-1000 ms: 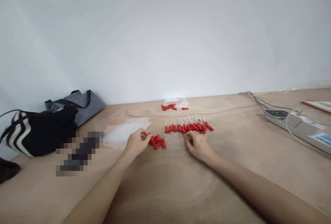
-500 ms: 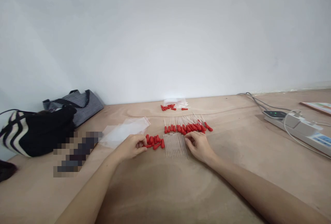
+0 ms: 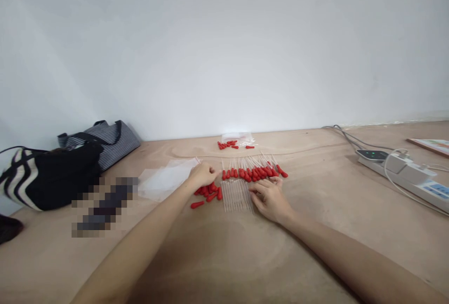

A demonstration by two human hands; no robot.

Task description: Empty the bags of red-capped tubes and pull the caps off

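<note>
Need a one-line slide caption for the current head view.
Left hand by loose red bulb-shaped pieces, right hand near the right end of slender clear tubes, brown wood-grain table.

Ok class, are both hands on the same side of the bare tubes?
No, the left hand is to the left of the bare tubes, the right hand at their right edge.

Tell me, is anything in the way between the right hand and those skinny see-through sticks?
Nothing visible is: the right hand is right at the right end of the clear sticks. The red-ended sticks lie just beyond them, towards the wall.
</note>
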